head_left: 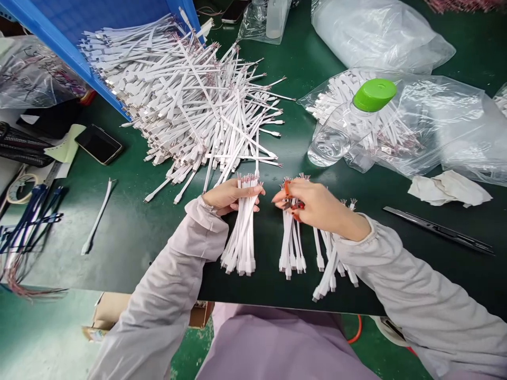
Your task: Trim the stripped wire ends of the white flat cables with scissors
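Note:
My left hand [232,195] is closed around a bundle of short white USB cables [242,237], its thumb lying across the upper part. The cables' pink stripped wire ends point up and their plugs point down toward the table's front edge. My right hand [322,206] grips a small pair of orange-handled pliers [288,189], whose jaws are mostly hidden by the fingers. Beneath that hand lies a second cable bundle [292,248]. More white cables [328,272] fan out under the right wrist.
A large heap of white cables [190,100] spills from a blue bin [106,87]. Behind my right hand stand a green-capped bottle [332,140] and a plastic bag of cables [420,105]. Black tweezers [435,229] lie at right, a phone [99,143] and one loose cable [97,219] at left.

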Available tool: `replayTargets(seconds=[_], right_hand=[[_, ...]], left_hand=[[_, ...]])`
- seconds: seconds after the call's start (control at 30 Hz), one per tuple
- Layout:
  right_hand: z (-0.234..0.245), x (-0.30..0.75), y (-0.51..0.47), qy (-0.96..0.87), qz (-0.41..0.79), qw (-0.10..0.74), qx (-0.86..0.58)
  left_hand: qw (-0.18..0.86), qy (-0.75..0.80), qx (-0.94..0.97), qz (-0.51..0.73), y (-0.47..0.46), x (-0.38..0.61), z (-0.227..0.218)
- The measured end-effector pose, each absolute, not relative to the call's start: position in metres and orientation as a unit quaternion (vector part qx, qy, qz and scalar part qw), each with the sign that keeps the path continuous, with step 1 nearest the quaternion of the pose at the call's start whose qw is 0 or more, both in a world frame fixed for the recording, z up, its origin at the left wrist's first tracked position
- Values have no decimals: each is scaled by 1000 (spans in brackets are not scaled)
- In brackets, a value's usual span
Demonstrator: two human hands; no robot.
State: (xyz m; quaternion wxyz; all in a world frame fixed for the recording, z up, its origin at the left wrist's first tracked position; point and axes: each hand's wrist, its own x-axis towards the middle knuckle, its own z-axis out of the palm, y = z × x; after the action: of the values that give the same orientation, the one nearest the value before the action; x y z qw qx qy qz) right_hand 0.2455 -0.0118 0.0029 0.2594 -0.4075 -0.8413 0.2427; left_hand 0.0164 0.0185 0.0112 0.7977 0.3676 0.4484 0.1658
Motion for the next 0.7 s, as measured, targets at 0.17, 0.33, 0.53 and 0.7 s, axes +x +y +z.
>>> replayTargets(seconds=[0.17, 0.33, 0.53, 0.7], right_hand=[[2, 243, -13, -862, 316, 160, -363], [6, 246, -12, -788, 311, 249, -469], [2, 238, -16, -705, 336, 365, -507], [0, 238, -16, -738, 302, 353, -488]], left_hand=[[784, 468, 362, 186, 18, 16, 13], [767, 480, 358, 232, 6, 32, 13], [708, 509, 400, 284, -3, 49, 6], [687, 514, 416, 302, -6, 51, 5]])
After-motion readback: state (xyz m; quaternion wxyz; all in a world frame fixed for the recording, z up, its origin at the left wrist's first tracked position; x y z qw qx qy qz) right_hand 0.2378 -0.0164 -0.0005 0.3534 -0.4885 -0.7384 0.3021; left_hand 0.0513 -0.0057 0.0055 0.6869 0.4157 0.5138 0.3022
